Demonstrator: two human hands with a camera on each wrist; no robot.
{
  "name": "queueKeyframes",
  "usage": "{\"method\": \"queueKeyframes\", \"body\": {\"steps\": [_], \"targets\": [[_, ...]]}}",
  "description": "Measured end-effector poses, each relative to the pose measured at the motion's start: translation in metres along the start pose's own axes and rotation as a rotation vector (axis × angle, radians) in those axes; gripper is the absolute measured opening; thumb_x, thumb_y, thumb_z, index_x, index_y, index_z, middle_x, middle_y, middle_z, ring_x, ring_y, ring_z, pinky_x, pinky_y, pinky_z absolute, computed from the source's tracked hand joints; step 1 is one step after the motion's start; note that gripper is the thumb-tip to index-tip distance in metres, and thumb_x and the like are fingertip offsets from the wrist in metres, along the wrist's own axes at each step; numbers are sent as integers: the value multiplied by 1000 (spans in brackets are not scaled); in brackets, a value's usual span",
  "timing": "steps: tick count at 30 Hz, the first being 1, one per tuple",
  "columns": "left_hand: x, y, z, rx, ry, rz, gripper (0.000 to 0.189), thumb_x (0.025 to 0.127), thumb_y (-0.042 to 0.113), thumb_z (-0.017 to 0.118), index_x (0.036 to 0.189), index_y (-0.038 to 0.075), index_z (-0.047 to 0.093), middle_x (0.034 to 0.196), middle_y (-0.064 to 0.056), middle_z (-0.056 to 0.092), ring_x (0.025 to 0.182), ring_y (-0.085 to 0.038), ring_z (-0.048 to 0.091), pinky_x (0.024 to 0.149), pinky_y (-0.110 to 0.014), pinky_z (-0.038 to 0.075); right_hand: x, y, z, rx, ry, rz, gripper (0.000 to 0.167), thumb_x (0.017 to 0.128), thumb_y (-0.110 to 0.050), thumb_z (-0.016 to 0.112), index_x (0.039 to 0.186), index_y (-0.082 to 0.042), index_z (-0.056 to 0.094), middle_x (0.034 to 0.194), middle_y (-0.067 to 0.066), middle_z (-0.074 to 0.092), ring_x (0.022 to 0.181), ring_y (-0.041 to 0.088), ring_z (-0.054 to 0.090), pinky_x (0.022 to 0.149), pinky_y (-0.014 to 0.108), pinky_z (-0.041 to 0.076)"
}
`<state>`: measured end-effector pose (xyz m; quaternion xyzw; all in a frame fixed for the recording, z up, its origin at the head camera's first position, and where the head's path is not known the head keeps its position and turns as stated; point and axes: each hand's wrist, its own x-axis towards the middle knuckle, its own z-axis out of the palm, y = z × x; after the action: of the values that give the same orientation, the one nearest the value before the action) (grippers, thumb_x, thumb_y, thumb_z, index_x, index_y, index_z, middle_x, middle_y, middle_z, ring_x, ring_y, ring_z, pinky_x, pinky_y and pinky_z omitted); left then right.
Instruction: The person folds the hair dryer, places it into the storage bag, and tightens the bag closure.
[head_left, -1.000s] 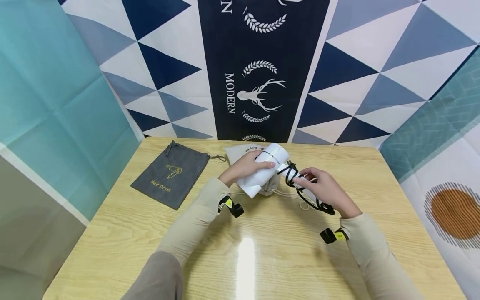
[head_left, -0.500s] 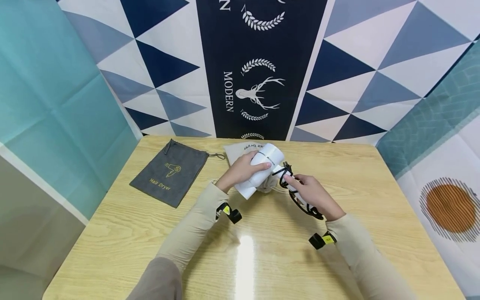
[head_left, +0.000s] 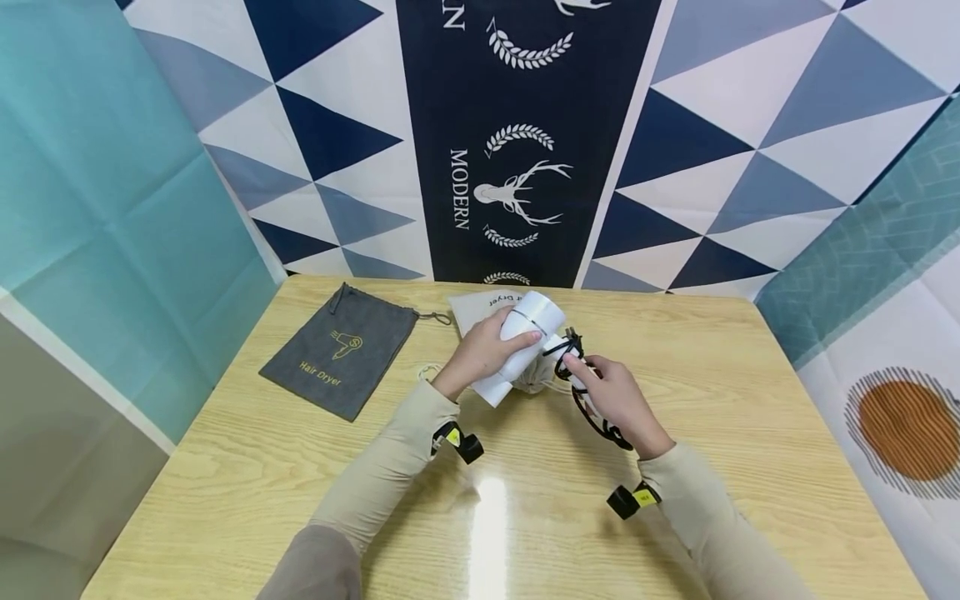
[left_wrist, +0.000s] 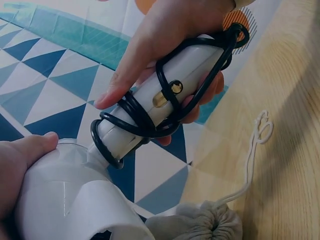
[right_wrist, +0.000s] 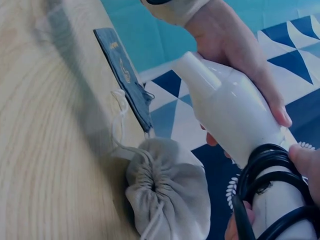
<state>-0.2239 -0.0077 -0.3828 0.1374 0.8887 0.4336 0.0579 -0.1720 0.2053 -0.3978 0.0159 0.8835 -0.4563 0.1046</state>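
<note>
A white hair dryer (head_left: pixel 542 313) is held above the table by both hands, its wide barrel tilted toward the back wall. My left hand (head_left: pixel 482 352) grips the barrel from the left side, thumb across the top. The handle (left_wrist: pixel 170 75) lies in my right hand (head_left: pixel 617 397), which curls round it and the black cord (left_wrist: pixel 132 125) wound in loops about it. A concentrator nozzle (right_wrist: pixel 197 75) juts from one end. Behind and below the dryer, a light grey drawstring pouch (right_wrist: pixel 170 187) sits on the table, gathered at its mouth and partly hidden in the head view.
A dark grey drawstring pouch (head_left: pixel 339 350) printed "Hair Dryer" lies flat at the back left of the wooden table (head_left: pixel 420 533). Patterned cloth (head_left: pixel 517 125) hangs behind the table, with more cloth at both sides. Pale drawstrings (left_wrist: pixel 250 150) trail from the light pouch.
The dryer has shifted slightly left and toward me. My right hand has moved left and nearer, its fingers now wrapped more closely round the handle and cord. The left hand keeps its grip.
</note>
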Motion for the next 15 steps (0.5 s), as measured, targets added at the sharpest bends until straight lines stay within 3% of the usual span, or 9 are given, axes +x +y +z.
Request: {"method": "queueKeyframes", "body": {"steps": [8, 11, 15], "targets": [[-7, -5, 6, -15, 37, -13, 65, 93, 47, 60, 145, 12, 42, 104, -14, 67, 80, -22, 65, 61, -28, 50, -6, 1, 11, 25, 43, 12, 75, 94, -65, 44, 125, 2, 56, 75, 6, 58, 58, 15, 56, 54, 29, 47], [-12, -4, 14, -66, 94, -28, 64, 94, 45, 60, 144, 11, 43, 104, -15, 67, 81, -22, 64, 61, -28, 50, -6, -1, 18, 63, 107, 18, 73, 95, -62, 44, 128, 2, 55, 77, 8, 60, 58, 13, 56, 56, 27, 47], [-15, 2, 23, -160, 225, -10, 67, 94, 46, 60, 146, 10, 40, 104, -16, 66, 84, -25, 63, 65, -30, 49, -1, -9, 27, 178, 241, -24, 70, 97, -59, 44, 128, 3, 52, 75, 7, 60, 54, 12, 57, 55, 25, 47]]}}
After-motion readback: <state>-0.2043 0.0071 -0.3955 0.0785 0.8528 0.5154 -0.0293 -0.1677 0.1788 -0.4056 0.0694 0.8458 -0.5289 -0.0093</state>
